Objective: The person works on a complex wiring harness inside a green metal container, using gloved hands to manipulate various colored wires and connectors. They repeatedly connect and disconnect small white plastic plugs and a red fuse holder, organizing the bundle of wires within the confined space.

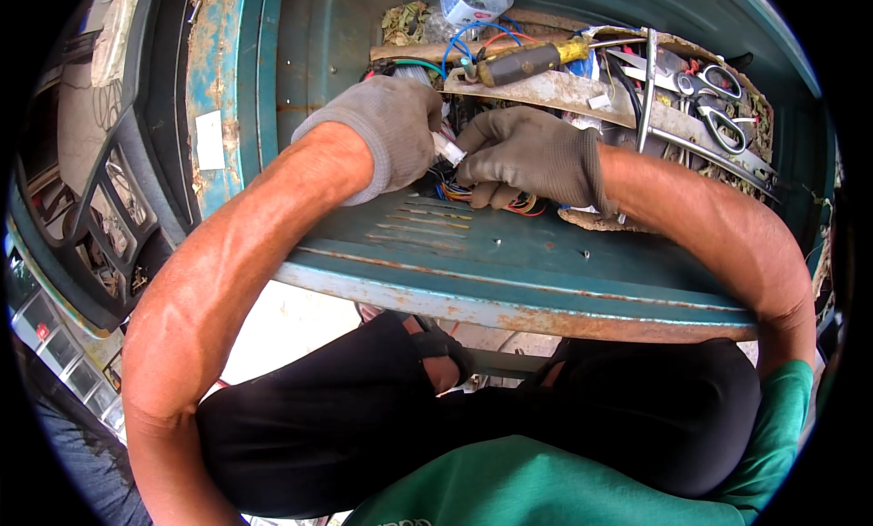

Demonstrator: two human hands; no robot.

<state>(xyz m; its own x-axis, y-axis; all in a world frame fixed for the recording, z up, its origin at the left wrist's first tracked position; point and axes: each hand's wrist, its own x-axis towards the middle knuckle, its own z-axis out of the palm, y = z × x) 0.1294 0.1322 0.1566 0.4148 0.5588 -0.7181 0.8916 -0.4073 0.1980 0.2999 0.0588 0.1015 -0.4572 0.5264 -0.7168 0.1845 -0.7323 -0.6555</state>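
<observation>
Both my hands wear grey knit gloves and meet over the open green metal drawer. My left hand [391, 130] is closed, and from its fingertips sticks out a small white plastic connector [449, 150]. Right beside the connector's other end, my right hand [532, 153] is curled with its fingers closed; what they hold, if anything, is hidden. Thin multicoloured wires [523, 204] show below the right fingers. Behind the left hand run a green wire and a blue wire [447, 55].
Behind my hands lie a yellow-and-black screwdriver [527, 64], scissors [723, 126], a metal rod [648, 90], a wooden strip and a plastic bottle [475, 0]. The drawer's rusty front edge [509, 317] crosses above my knees. A black plastic frame [118, 208] stands at left.
</observation>
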